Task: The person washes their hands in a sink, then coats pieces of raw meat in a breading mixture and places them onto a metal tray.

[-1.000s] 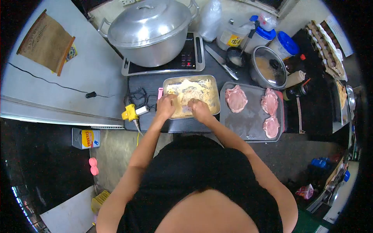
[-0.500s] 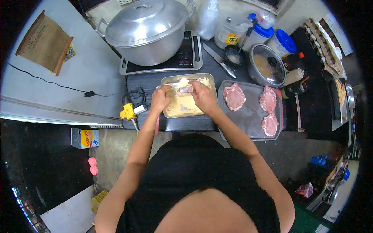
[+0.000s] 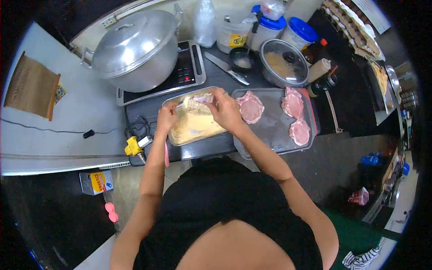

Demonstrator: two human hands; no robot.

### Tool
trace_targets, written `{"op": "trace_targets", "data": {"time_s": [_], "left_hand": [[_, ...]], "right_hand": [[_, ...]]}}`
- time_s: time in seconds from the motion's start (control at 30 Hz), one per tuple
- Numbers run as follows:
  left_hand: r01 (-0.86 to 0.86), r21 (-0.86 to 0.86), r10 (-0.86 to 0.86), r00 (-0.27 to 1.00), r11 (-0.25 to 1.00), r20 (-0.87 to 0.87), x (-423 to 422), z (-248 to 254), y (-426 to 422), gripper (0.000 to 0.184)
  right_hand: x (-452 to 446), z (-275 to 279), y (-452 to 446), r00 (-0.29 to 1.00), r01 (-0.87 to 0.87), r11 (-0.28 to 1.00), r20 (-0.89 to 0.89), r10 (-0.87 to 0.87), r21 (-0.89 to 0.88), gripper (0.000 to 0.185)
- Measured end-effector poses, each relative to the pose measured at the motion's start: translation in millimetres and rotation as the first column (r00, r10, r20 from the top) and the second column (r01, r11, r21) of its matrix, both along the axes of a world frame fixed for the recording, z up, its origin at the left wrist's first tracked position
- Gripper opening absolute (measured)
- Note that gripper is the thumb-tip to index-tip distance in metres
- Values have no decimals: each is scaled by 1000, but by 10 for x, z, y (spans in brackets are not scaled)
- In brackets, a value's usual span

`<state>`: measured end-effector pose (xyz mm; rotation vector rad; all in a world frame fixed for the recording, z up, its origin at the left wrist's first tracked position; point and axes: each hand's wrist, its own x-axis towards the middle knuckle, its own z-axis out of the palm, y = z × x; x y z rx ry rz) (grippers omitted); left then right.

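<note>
A flour-dusted pork chop (image 3: pixel 199 105) is lifted at the back of a shallow metal tray (image 3: pixel 178 143) of pale yellow flour (image 3: pixel 198 125). My right hand (image 3: pixel 226 111) pinches its right side between thumb and fingers. At the tray's left rim, my left hand (image 3: pixel 168 117) has its fingers curled in at the chop's left edge; their exact contact is partly hidden. To the right, a grey tray (image 3: pixel 270 128) carries raw pork chops, one (image 3: pixel 250 107) near my right forearm and two more (image 3: pixel 293 103) at its right side.
A large lidded pot (image 3: pixel 135 51) stands on an induction cooker (image 3: pixel 186 72) at the back left. Behind the trays lie a knife (image 3: pixel 227 68), a small black bowl (image 3: pixel 242 59) and a glass-lidded pot (image 3: pixel 283 63). A yellow plug (image 3: pixel 133 146) with cables sits left of the flour.
The chop has come up from lying in the flour to a raised, tilted position, showing more of its coated surface. The whole view has shifted and turned slightly.
</note>
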<state>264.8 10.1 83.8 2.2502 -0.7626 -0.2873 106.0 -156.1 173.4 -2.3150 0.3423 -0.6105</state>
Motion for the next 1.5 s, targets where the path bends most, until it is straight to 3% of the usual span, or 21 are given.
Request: {"op": "trace_targets", "data": {"time_s": [0.17, 0.23, 0.27, 0.3, 0.33, 0.37, 0.53, 0.73, 0.87, 0.93, 1.07, 1.17, 1.23, 1.3, 1.4, 1.5], "left_hand": [[165, -18, -165, 985, 986, -49, -180, 74, -500, 29], [263, -96, -254, 962, 960, 103, -298, -106, -805, 30], [254, -183, -275, 957, 950, -95, -459, 10, -962, 30], [355, -70, -352, 935, 932, 50, -554, 41, -1122, 29], [462, -61, -443, 874, 885, 202, -617, -37, -1294, 26], [474, 46, -475, 867, 879, 148, -748, 110, -1438, 25], [439, 316, -523, 809, 841, 269, -1069, -151, -2089, 38], [317, 519, -490, 839, 794, 237, -1204, -194, -2332, 49], [339, 555, -513, 836, 759, 191, -1174, -141, -2375, 48], [318, 519, -448, 883, 793, 143, -1188, -75, -2353, 45], [279, 315, -346, 921, 907, 181, -1238, -281, -2335, 39], [366, 174, -370, 929, 914, -9, -1269, -281, -2324, 34], [394, 49, -392, 919, 918, -37, -1245, -249, -2278, 34], [416, -29, -417, 906, 909, -67, -1254, -107, -2215, 32], [428, -87, -435, 897, 900, -85, -1211, 210, -2025, 29], [400, -181, -423, 900, 899, -109, -1125, 568, -1764, 26]], "right_hand": [[-440, 580, -353, 988, 155, 986, 18, -154, -69, 37], [-677, 686, -509, 978, 202, 973, -21, -206, -110, 36], [-802, 718, -581, 971, 225, 965, -47, -233, -134, 35], [-914, 731, -645, 963, 246, 956, -71, -260, -157, 35], [-1009, 721, -708, 952, 267, 954, -115, -283, -139, 36], [-1102, 689, -771, 938, 290, 949, -160, -307, -123, 36], [-1521, 385, -1050, 910, 336, 941, -246, -335, -39, 38], [-1789, -332, -1703, 914, 358, 894, -299, -276, 268, 46], [-1813, -495, -1977, 884, 395, 905, -332, -328, 158, 48], [-1799, -510, -2073, 849, 407, 913, -379, -368, 26, 43], [-1754, -654, -2192, 811, 454, 886, -457, -366, 95, 43], [-1809, -1087, -2456, 894, 338, 941, -318, -315, 20, 40], [-1813, -1151, -2515, 887, 353, 930, -352, -298, 103, 43], [-1811, -1193, -2589, 920, 303, 936, -310, -238, 181, 46], [-1791, -1200, -2648, 888, 335, 923, -390, -242, 191, 47], [-1756, -1188, -2600, 884, 325, 943, -375, -278, 68, 39]]}}
